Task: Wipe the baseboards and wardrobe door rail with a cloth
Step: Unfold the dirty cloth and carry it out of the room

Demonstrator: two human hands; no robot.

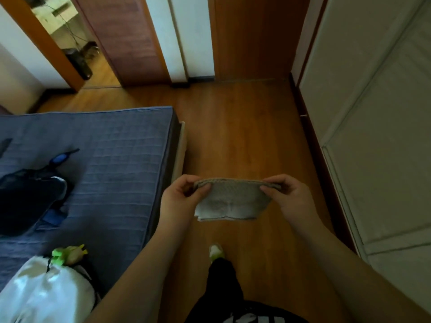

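A folded grey cloth hangs in front of me over the wooden floor. My left hand pinches its upper left corner between thumb and fingers. My right hand pinches the upper right corner the same way. The pale wardrobe doors run along the right side. A dark rail or baseboard strip lies at their foot. Another dark baseboard runs along the far wall below the white panel.
A bed with a blue quilted cover fills the left side, with a black bag and a white bundle on it. A wooden door stands straight ahead. My foot is on the floor strip between bed and wardrobe.
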